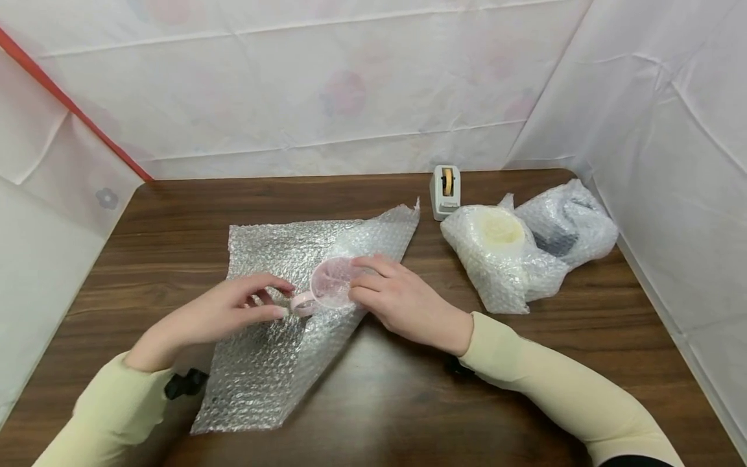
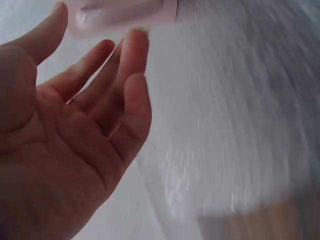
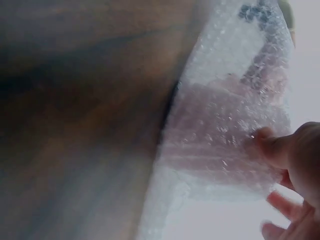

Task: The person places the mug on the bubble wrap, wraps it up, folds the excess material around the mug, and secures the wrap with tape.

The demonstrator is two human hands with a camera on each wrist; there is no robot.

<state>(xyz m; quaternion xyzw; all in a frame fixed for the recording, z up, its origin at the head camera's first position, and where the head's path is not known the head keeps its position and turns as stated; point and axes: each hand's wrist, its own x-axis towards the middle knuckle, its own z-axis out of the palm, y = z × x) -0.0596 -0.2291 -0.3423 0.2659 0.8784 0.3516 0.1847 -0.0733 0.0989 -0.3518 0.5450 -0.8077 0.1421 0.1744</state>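
Observation:
A pink mug (image 1: 331, 282) stands on a sheet of bubble wrap (image 1: 251, 370), its handle (image 1: 302, 303) turned toward the left hand. One side of the sheet is folded up against the mug, and the right wrist view shows the mug's pink wall (image 3: 215, 130) through the bubbles. My right hand (image 1: 408, 301) pinches the wrap at the mug's right side, with the thumb outside. My left hand (image 1: 224, 308) hovers over the sheet with thumb and fingers apart, close by the handle. In the left wrist view its fingertips lie just below the blurred handle (image 2: 125, 15).
A white tape dispenser (image 1: 446, 193) stands at the back of the wooden table (image 1: 408, 402). Two bubble-wrapped bundles, one pale (image 1: 496, 259) and one with something dark inside (image 1: 569, 224), lie at the right. White sheeting (image 1: 262, 97) hangs around the table's back and sides.

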